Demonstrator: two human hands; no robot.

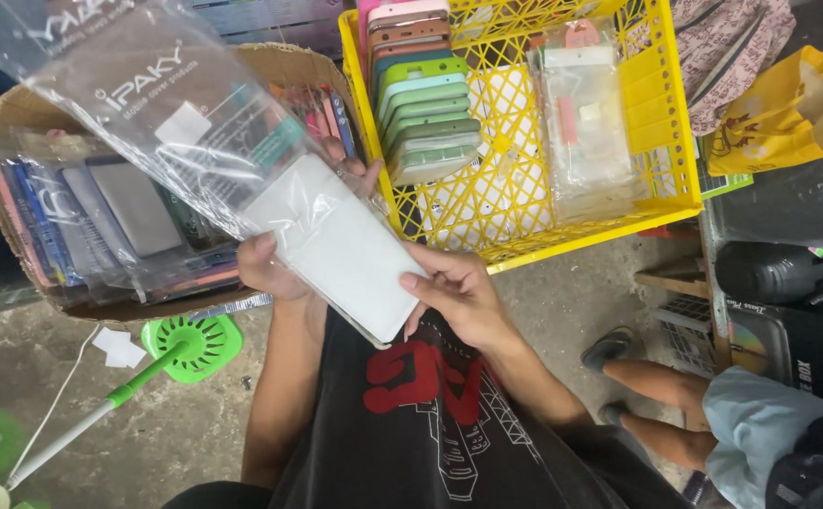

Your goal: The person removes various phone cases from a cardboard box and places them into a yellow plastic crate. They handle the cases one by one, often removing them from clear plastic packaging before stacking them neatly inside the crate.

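Observation:
A white phone case (341,247) sits inside the lower end of a long clear plastic sleeve (148,94). My left hand (275,269) grips the case's left edge from below, thumb on top. At the case's lower right corner, my right hand (459,294) pinches it through the plastic. Both hands hold it above my lap, just in front of a yellow plastic crate (661,113). The sleeve's empty upper part stretches up to the left over a cardboard box (16,113).
The crate holds a row of coloured phone cases (423,104) and bagged items (586,132). The cardboard box is full of packaged cases. A green fly swatter (190,347) lies on the concrete floor. Another person's legs (657,396) are at right, beside dark boxes (789,330).

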